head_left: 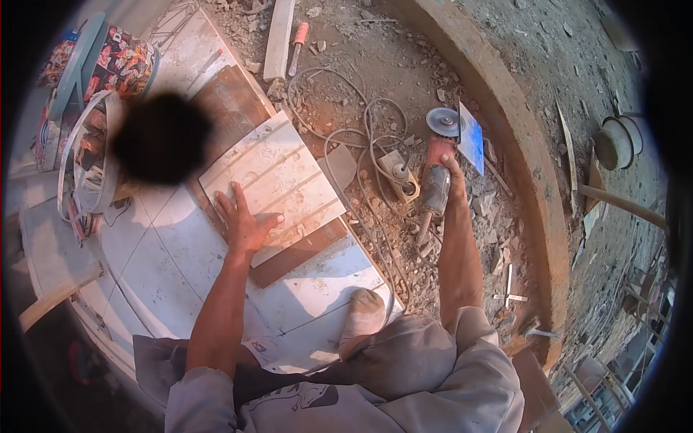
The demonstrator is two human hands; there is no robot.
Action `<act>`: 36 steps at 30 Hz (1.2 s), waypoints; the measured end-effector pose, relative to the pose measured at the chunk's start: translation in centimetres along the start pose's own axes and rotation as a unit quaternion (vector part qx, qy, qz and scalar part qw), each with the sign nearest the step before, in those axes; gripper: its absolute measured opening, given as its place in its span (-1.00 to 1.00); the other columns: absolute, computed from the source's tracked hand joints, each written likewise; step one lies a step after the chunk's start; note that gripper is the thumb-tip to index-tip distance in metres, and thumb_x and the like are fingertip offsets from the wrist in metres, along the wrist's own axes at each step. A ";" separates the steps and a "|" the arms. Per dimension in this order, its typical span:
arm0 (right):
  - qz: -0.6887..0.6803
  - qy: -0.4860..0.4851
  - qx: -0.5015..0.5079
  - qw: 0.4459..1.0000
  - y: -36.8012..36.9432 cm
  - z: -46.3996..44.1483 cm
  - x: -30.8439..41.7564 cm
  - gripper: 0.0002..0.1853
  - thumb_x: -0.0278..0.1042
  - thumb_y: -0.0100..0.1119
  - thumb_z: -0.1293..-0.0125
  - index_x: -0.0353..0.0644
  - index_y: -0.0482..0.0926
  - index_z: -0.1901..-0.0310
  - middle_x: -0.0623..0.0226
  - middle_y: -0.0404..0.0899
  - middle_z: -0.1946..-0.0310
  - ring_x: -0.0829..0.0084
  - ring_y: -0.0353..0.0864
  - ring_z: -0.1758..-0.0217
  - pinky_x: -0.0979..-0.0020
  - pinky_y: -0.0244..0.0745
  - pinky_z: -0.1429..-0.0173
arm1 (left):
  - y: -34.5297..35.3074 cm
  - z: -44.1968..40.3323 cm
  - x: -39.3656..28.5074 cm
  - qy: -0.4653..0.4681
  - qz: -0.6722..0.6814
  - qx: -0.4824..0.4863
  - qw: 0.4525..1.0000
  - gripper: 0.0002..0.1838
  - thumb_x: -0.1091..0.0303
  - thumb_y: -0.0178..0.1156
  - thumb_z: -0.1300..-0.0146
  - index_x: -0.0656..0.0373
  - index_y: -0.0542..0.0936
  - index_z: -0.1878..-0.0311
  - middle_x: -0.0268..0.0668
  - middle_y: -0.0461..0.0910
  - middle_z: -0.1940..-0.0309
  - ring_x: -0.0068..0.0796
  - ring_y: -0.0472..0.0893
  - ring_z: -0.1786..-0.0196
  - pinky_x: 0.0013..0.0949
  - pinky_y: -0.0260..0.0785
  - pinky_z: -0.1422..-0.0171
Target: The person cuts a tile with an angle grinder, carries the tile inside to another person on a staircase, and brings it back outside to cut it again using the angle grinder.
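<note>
My left hand (247,225) lies with fingers spread on a pale tile (281,180) that has several parallel lines across it. The tile rests on a brown board (299,252) over the white tiled surface. Off to the right, my right hand (455,177) is wrapped round the body of an angle grinder (437,169). Its round disc (443,121) points away from me, apart from the tile. Close beside the disc stands a flat blue-and-white piece (471,138); whether it touches the grinder I cannot tell.
A socket box (398,177) and looped grey cable (368,115) lie on the rubble. Farther off are a red-handled tool (298,47) and a pale strip (279,40). Buckets (90,155) stand at left. A raised curved edge (523,137) runs along the right. A dark blot hides part of the left.
</note>
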State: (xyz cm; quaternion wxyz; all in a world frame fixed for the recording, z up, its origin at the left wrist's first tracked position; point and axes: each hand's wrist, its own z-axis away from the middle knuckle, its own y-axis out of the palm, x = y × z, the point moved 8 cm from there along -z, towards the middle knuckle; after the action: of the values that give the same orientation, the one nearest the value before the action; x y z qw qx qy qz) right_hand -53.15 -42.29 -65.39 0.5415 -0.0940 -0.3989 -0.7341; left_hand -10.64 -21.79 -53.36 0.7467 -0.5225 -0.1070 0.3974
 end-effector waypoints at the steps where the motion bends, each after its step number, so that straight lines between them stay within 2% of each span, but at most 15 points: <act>1: 0.012 0.005 0.005 1.000 0.1 -0.8 0.0 -0.44 0.10 0.35 -0.14 -0.32 0.57 0.11 0.16 0.67 0.42 0.27 0.68 0.45 0.27 0.65 0.32 | 0.1 0.0 0.2 -0.004 -0.006 0.002 1.000 0.46 -0.10 0.62 0.15 0.06 -0.21 -0.65 0.40 -0.44 -0.56 0.37 -0.40 -0.63 0.17 -0.29 -0.67; 5: 0.033 -0.014 -0.018 0.999 0.4 -4.2 0.7 -0.50 0.02 0.39 -0.15 -0.27 0.59 0.09 0.21 0.68 0.39 0.32 0.70 0.43 0.29 0.66 0.29 | 0.4 -0.2 0.3 0.005 -0.003 -0.002 1.000 0.46 -0.09 0.62 0.16 0.07 -0.22 -0.65 0.39 -0.43 -0.57 0.36 -0.41 -0.63 0.14 -0.32 -0.68; 6: 0.041 0.008 0.007 0.999 1.4 -4.6 1.1 -0.52 -0.01 0.41 -0.15 -0.24 0.59 0.09 0.25 0.68 0.39 0.35 0.69 0.41 0.30 0.65 0.29 | 0.3 -0.3 0.4 0.003 -0.002 -0.002 1.000 0.47 -0.09 0.62 0.16 0.08 -0.22 -0.64 0.39 -0.43 -0.57 0.35 -0.41 -0.63 0.14 -0.34 -0.68; 9: 0.077 0.013 -0.001 0.997 2.8 -7.4 1.4 -0.51 0.02 0.42 -0.14 -0.23 0.59 0.08 0.26 0.68 0.39 0.36 0.69 0.42 0.31 0.63 0.30 | 0.1 -0.2 0.1 0.001 -0.009 0.004 1.000 0.48 -0.08 0.63 0.17 0.10 -0.22 -0.64 0.39 -0.43 -0.57 0.33 -0.41 -0.63 0.12 -0.35 -0.68; 11: 0.077 -0.017 0.012 0.997 4.6 -8.5 2.3 -0.49 0.04 0.44 -0.13 -0.23 0.59 0.08 0.26 0.68 0.40 0.37 0.67 0.45 0.32 0.62 0.30 | 0.2 -0.1 0.2 0.008 -0.003 -0.006 1.000 0.48 -0.07 0.64 0.18 0.11 -0.22 -0.64 0.39 -0.44 -0.57 0.32 -0.41 -0.64 0.13 -0.35 -0.68; 16: 0.168 0.031 0.029 0.985 5.4 -12.2 2.5 -0.49 0.06 0.44 -0.12 -0.22 0.61 0.11 0.29 0.67 0.43 0.39 0.65 0.48 0.33 0.58 0.34 | -0.1 0.0 -0.1 -0.010 -0.001 -0.008 1.000 0.50 -0.06 0.66 0.20 0.13 -0.22 -0.64 0.37 -0.46 -0.57 0.31 -0.41 -0.64 0.15 -0.31 -0.67; 17: 0.194 0.044 0.026 0.980 5.6 -12.7 2.1 -0.50 0.06 0.44 -0.13 -0.22 0.61 0.11 0.30 0.66 0.44 0.39 0.65 0.49 0.33 0.58 0.35 | -0.3 0.1 -0.6 -0.001 -0.002 -0.013 1.000 0.49 -0.03 0.67 0.21 0.18 -0.19 -0.63 0.41 -0.43 -0.56 0.31 -0.39 -0.64 0.12 -0.32 -0.67; 18: 0.196 0.055 0.039 0.978 5.8 -13.0 1.6 -0.50 0.06 0.44 -0.13 -0.22 0.61 0.11 0.30 0.66 0.44 0.39 0.65 0.49 0.33 0.58 0.35 | -0.6 0.3 -0.7 0.007 -0.004 -0.015 1.000 0.48 0.00 0.68 0.22 0.23 -0.16 -0.62 0.44 -0.39 -0.55 0.31 -0.36 -0.64 0.09 -0.32 -0.67; 28: 0.247 0.135 0.024 0.959 4.1 -12.0 1.5 -0.49 0.01 0.48 -0.14 -0.18 0.57 0.05 0.36 0.64 0.42 0.43 0.62 0.48 0.34 0.56 0.35 | -0.5 0.2 -0.9 -0.019 0.002 0.008 1.000 0.49 -0.02 0.67 0.20 0.21 -0.19 -0.63 0.39 -0.42 -0.57 0.28 -0.41 -0.65 0.09 -0.32 -0.68; 34: 0.288 0.077 -0.026 0.954 3.8 -11.7 2.1 -0.32 0.06 0.49 -0.12 -0.32 0.54 -0.11 0.30 0.63 0.32 0.45 0.62 0.38 0.38 0.55 0.28 | -0.3 0.2 -0.5 -0.014 0.013 0.006 1.000 0.48 -0.02 0.67 0.20 0.19 -0.19 -0.63 0.39 -0.42 -0.57 0.28 -0.40 -0.64 0.11 -0.33 -0.68; 36: 0.356 0.010 -0.054 0.933 4.7 -10.6 3.5 -0.23 0.09 0.50 -0.08 -0.39 0.53 -0.15 0.22 0.66 0.23 0.42 0.65 0.30 0.38 0.55 0.22 | -0.2 0.2 -0.3 0.008 0.015 -0.015 1.000 0.48 0.00 0.67 0.20 0.19 -0.17 -0.63 0.41 -0.41 -0.56 0.30 -0.37 -0.64 0.11 -0.32 -0.68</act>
State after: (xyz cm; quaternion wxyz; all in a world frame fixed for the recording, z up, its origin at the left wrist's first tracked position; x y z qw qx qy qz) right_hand -47.32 -52.56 -68.13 0.7651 -0.2516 -0.2942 -0.5146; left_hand -10.91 -21.90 -53.05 0.7334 -0.5387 -0.0989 0.4026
